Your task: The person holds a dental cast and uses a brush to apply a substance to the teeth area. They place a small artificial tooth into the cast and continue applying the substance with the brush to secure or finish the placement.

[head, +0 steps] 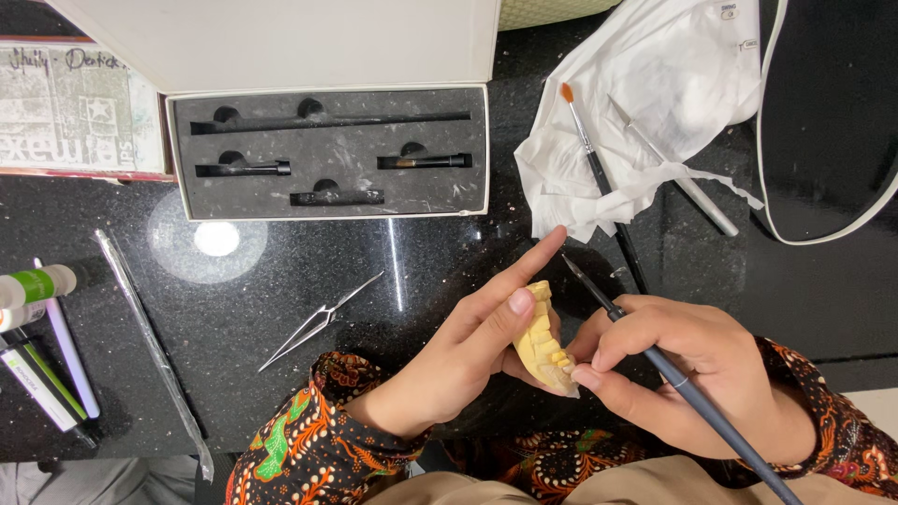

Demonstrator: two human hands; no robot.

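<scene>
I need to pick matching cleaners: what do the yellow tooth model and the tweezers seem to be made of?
Tooth model: looks like matte yellow dental plaster or stone, with a chalky, dull surface. Tweezers: apparently polished metal, thin, silvery and reflective on the black countertop.

The left hand (468, 355) covers the back of the yellow dental model (543, 341). The grey brush (692, 393) handle runs off the bottom edge.

Model in your left hand (458, 360): dental cast (543, 341), matt yellow, stone-like.
Tool in your right hand (683, 374): brush handle (697, 397), smooth grey, satin.
Countertop (440, 262): glossy black speckled stone.
Tweezers (318, 323): polished metal.
Tray insert (327, 154): matt grey foam.
Tissue (645, 112): crumpled white paper.
Your sleeves (309, 449): patterned cloth.
</scene>
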